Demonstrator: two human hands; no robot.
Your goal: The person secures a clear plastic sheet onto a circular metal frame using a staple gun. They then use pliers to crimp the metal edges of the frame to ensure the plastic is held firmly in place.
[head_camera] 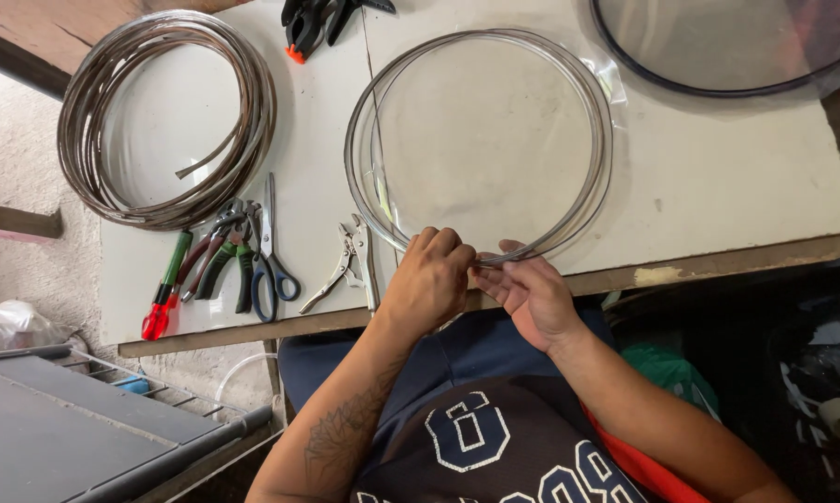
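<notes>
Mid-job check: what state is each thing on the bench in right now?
metal band hoop: lying flat, near edge pinched by both hands
left hand: closed on hoop
right hand: fingers on hoop
brown strip coil: coiled, untouched
scissors: closed
locking pliers: lying, untouched

Wire coil (164,116), pliers (217,263), scissors (271,251)

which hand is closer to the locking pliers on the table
Left. The left hand grips the near edge of the metal ring just right of the locking pliers, almost beside them. The right hand holds the ring farther right, beyond the left hand.
</notes>
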